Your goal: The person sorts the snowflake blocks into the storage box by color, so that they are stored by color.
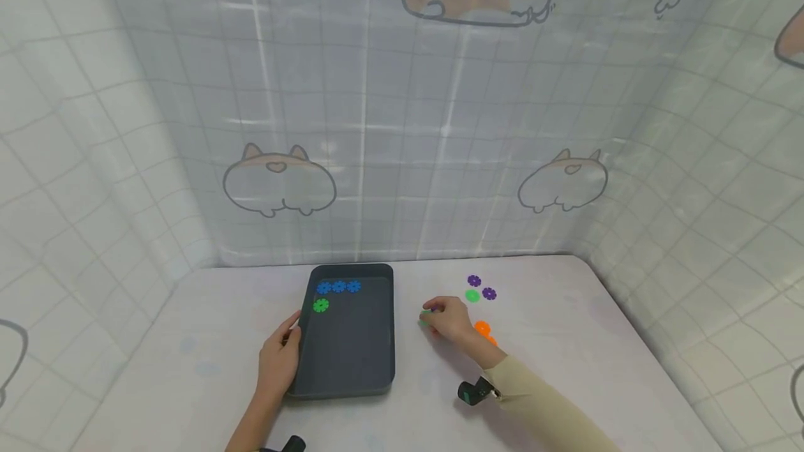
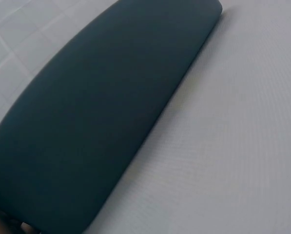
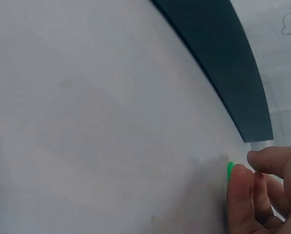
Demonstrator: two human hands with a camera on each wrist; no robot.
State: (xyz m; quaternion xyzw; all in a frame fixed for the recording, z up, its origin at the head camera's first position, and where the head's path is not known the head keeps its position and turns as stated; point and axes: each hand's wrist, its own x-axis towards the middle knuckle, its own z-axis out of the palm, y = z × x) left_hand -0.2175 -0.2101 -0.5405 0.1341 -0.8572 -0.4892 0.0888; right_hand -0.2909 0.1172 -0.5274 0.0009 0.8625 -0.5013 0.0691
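Observation:
A dark grey tray (image 1: 352, 354) lies on the table, and my left hand (image 1: 278, 363) grips its left side, thumb at the rim. The tray's outer wall (image 2: 96, 97) fills much of the left wrist view. Inside, at the far left, three blue snowflake discs (image 1: 339, 287) form a row, with a green snowflake disc (image 1: 321, 305) below the leftmost. To the right of the tray, my right hand (image 1: 451, 319) pinches another green disc (image 3: 230, 168) between thumb and fingers, close over the table. Most of that disc is hidden by the fingertips.
Beyond my right hand lie two purple snowflake discs (image 1: 489, 294) and a green disc (image 1: 472, 296). Orange discs (image 1: 481, 328) lie beside the right wrist, partly behind it. A patterned curtain (image 1: 402, 124) encloses the table (image 1: 188, 368) at the back and sides.

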